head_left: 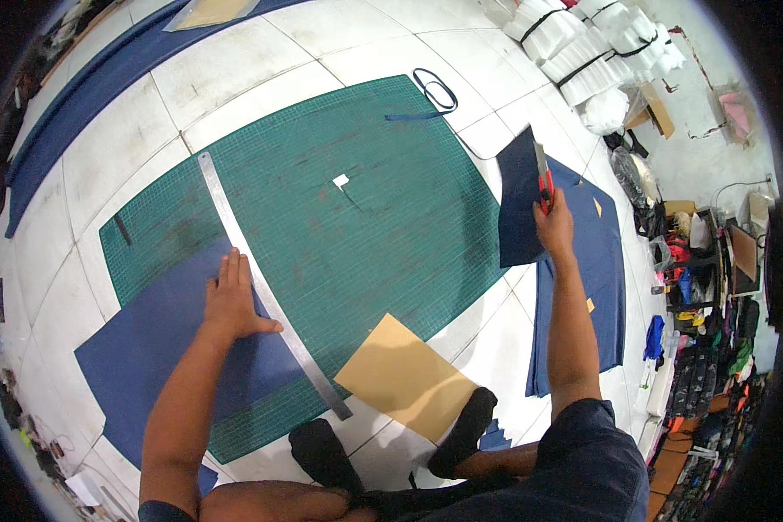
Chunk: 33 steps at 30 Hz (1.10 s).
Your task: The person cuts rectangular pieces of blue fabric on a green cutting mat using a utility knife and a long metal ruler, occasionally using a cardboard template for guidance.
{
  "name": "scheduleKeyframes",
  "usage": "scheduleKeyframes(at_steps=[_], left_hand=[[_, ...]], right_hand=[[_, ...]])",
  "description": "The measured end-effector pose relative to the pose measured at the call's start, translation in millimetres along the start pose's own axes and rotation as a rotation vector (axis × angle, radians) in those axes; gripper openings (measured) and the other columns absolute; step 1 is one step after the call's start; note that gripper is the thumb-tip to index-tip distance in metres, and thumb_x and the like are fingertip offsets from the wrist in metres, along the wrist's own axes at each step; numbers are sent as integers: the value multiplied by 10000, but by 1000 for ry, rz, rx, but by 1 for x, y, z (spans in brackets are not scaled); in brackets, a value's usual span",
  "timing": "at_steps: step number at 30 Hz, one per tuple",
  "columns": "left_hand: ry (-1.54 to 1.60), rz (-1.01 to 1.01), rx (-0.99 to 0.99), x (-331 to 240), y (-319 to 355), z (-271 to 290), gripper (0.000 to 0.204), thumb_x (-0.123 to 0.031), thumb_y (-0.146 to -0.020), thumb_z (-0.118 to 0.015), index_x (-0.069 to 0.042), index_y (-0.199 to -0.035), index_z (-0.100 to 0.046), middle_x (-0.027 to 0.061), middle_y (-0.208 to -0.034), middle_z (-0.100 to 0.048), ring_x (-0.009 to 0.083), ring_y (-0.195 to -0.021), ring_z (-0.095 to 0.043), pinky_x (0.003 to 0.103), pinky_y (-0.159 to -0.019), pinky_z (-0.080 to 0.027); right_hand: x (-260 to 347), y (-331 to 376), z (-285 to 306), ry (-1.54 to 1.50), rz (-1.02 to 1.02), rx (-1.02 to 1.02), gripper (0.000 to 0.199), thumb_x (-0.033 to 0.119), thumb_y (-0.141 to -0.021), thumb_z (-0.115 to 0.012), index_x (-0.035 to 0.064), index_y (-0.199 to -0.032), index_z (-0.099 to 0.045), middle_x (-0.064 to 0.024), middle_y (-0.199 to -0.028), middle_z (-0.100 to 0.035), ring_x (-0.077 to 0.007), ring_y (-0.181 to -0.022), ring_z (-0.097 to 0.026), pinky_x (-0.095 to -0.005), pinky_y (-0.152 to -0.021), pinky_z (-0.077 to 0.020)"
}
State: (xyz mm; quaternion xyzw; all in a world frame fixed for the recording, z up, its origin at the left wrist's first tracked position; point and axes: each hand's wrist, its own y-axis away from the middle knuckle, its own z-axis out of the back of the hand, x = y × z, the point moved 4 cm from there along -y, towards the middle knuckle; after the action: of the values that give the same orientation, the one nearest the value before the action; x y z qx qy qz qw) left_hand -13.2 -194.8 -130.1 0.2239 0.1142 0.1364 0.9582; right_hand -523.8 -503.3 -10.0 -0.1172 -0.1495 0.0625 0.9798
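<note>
My left hand (231,304) lies flat with fingers stretched on a blue fabric sheet (148,348), its thumb reaching the edge of a long steel ruler (274,304). The ruler lies slantwise across a green cutting mat (365,235), along the sheet's right edge. Out to the right, my right hand (555,224) is closed round a red-handled cutter knife (545,187). A dark navy fabric piece (518,209) is beside and partly under that hand; whether the fingers also grip it I cannot tell. Below it lies a stack of navy fabric (583,287).
A tan card (404,374) overlaps the mat's near edge by my feet. A dark strap (435,96) curls over the far corner, and a small white scrap (341,181) sits mid-mat. Rolled blue fabric (87,104) runs along the far left. White bundles (574,43) and clutter line the right.
</note>
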Motion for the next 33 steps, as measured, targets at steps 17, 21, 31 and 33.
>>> scheduleKeyframes(at_steps=[17, 21, 31, 33], left_hand=[[-1, -17, -12, -8, -4, -1, 1536, -665, -436, -924, 34, -1575, -166, 251, -1660, -148, 391, -1544, -167, 554, -1189, -278], [45, -33, -123, -4, 2, -1, 1509, -643, -424, -937, 32, -1562, -211, 257, -1586, -277, 437, -1479, -272, 561, -1169, -305], [94, -52, -145, 7, 16, 6, 1349, -655, -448, -919, -62, -1521, -356, 200, -1536, -374, 404, -1414, -382, 554, -1112, -406], [91, -149, -125, 25, 16, 0, 1267, -574, -496, -940, -59, -1506, -375, 204, -1556, -352, 409, -1427, -369, 515, -1144, -395]], right_hand=[[-11, 19, -115, -202, -176, 231, 548, 392, -818, -831, -14, -1088, -581, -224, -1029, -672, -334, -964, -669, -427, -867, -506], [51, 61, -117, -184, -35, 12, 358, 271, -885, -745, 10, -1051, -564, -237, -935, -637, -414, -874, -639, -479, -778, -499], [256, 335, -117, -490, 206, 729, 472, 301, -813, -835, 18, -1045, -536, -176, -1000, -583, -360, -886, -617, -449, -750, -511], [257, 363, -108, -541, 330, 661, 477, 232, -766, -858, 21, -1048, -535, -180, -1028, -576, -388, -917, -619, -464, -752, -522]])
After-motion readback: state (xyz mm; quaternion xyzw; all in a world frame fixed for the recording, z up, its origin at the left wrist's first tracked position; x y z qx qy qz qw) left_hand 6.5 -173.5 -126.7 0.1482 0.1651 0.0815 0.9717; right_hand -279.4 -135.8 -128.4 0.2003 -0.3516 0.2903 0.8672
